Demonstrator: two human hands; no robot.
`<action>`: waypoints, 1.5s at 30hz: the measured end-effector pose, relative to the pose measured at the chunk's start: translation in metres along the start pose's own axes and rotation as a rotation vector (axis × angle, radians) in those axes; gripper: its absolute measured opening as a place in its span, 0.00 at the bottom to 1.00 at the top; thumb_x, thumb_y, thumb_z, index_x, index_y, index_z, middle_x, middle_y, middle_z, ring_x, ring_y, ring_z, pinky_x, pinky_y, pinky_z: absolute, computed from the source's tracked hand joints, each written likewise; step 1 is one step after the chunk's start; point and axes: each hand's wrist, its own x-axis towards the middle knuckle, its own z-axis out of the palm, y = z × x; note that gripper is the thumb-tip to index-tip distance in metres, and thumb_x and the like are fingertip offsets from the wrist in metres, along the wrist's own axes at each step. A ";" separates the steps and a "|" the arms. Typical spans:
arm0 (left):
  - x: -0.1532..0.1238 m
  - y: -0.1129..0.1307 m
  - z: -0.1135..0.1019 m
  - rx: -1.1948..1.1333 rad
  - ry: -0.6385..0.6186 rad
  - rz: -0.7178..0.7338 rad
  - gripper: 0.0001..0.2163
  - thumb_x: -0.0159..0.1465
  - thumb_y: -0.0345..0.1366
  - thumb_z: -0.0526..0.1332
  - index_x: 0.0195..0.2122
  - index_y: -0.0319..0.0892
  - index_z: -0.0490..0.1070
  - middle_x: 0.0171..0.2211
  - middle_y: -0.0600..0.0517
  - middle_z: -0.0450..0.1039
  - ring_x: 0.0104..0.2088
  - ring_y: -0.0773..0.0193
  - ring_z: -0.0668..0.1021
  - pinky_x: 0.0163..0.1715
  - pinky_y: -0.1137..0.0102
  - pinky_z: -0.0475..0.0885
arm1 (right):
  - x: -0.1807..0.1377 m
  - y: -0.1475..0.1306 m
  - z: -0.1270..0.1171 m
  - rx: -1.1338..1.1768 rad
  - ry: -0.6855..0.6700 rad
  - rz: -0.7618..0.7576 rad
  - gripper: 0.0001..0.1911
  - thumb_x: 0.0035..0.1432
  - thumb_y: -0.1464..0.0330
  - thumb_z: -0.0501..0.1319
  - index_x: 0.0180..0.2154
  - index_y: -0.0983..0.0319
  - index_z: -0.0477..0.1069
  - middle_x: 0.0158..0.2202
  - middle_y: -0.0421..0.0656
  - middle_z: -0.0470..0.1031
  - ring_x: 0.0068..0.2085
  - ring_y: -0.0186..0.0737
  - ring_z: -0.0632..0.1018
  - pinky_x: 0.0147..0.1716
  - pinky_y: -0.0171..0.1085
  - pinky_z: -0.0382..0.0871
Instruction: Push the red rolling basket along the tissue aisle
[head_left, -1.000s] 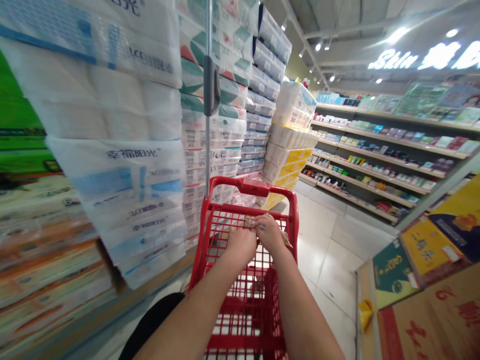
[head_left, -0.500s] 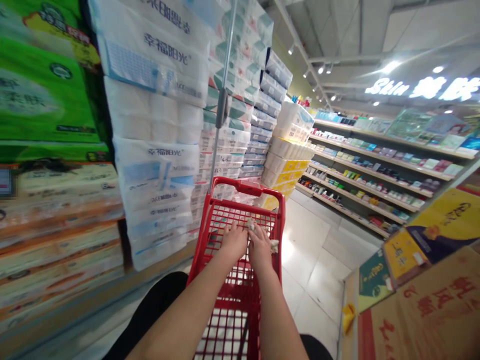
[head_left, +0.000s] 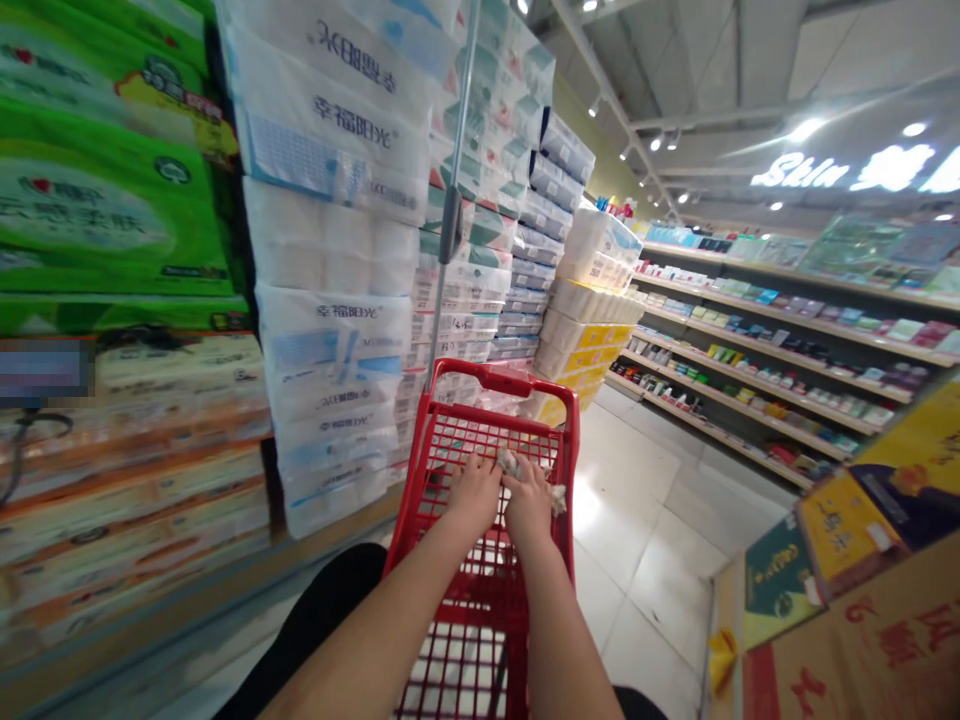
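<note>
A red shopping cart [head_left: 574, 450] with a plastic grid stands in front of me, between my knees. My left hand [head_left: 476, 492] lies palm down on its grid, fingers curled over the red plastic and the fingertips hidden. Close beside it, my right hand [head_left: 529, 498] is bent around a crumpled whitish wad [head_left: 509, 463], tissue or thin cloth. Some of the wad pokes out near the thumb side, and another bit shows at the hand's right edge. The two hands nearly touch.
Tall stacks of wrapped toilet rolls [head_left: 330, 240] and green tissue packs [head_left: 112, 200] line the left side. Shelves of small boxes and bottles [head_left: 750, 350] run along the back right. Cardboard cartons [head_left: 885, 620] stand at the near right, beside the tiled floor [head_left: 630, 500].
The shelves, stacks and cartons have shifted rightward in view, and the cart slightly too. Both hands keep their place on the cart, and the whitish wad stays with my right hand.
</note>
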 end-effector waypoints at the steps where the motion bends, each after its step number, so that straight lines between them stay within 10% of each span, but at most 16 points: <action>1: 0.000 0.001 -0.001 0.004 -0.018 0.012 0.17 0.65 0.29 0.47 0.50 0.45 0.70 0.51 0.45 0.71 0.55 0.51 0.66 0.51 0.56 0.65 | 0.000 0.000 -0.003 -0.008 -0.027 -0.011 0.18 0.59 0.73 0.56 0.43 0.48 0.77 0.62 0.39 0.62 0.60 0.52 0.61 0.52 0.51 0.59; 7: -0.015 -0.002 -0.004 0.056 0.104 0.032 0.17 0.65 0.30 0.49 0.54 0.43 0.66 0.58 0.44 0.63 0.58 0.53 0.64 0.52 0.60 0.66 | -0.003 -0.008 -0.015 -0.097 -0.117 0.067 0.16 0.62 0.70 0.54 0.46 0.50 0.76 0.63 0.39 0.61 0.62 0.51 0.58 0.54 0.49 0.56; 18: -0.035 -0.025 -0.002 0.186 0.148 0.042 0.20 0.71 0.40 0.42 0.48 0.39 0.70 0.43 0.44 0.75 0.43 0.56 0.77 0.51 0.57 0.63 | -0.003 -0.010 -0.017 -0.136 -0.068 0.022 0.18 0.60 0.73 0.54 0.48 0.53 0.75 0.58 0.43 0.67 0.56 0.47 0.64 0.50 0.43 0.56; 24: -0.023 -0.021 -0.001 0.156 0.131 0.028 0.21 0.70 0.36 0.41 0.62 0.38 0.57 0.42 0.41 0.78 0.43 0.55 0.79 0.54 0.53 0.59 | 0.003 -0.010 -0.020 -0.146 -0.043 0.009 0.16 0.60 0.73 0.54 0.42 0.53 0.77 0.55 0.43 0.69 0.54 0.46 0.65 0.49 0.43 0.57; 33: 0.007 -0.008 0.008 0.143 0.063 0.032 0.23 0.70 0.43 0.40 0.59 0.45 0.65 0.32 0.44 0.80 0.36 0.57 0.81 0.55 0.54 0.56 | 0.015 0.012 -0.023 -0.173 -0.017 0.116 0.15 0.57 0.74 0.56 0.38 0.53 0.79 0.53 0.43 0.71 0.52 0.48 0.67 0.47 0.43 0.60; 41: 0.033 0.017 0.023 0.076 0.071 0.069 0.21 0.70 0.42 0.42 0.59 0.49 0.66 0.33 0.46 0.80 0.37 0.58 0.80 0.54 0.57 0.56 | 0.011 0.060 -0.024 0.009 0.206 0.169 0.27 0.52 0.81 0.50 0.47 0.57 0.76 0.57 0.44 0.68 0.56 0.44 0.68 0.53 0.41 0.64; 45: 0.040 0.026 0.030 0.074 0.105 0.061 0.22 0.70 0.42 0.40 0.57 0.52 0.68 0.30 0.47 0.80 0.35 0.58 0.79 0.51 0.56 0.56 | 0.014 0.082 -0.027 0.171 0.458 0.316 0.37 0.54 0.80 0.47 0.65 0.59 0.53 0.64 0.47 0.59 0.61 0.41 0.66 0.52 0.39 0.67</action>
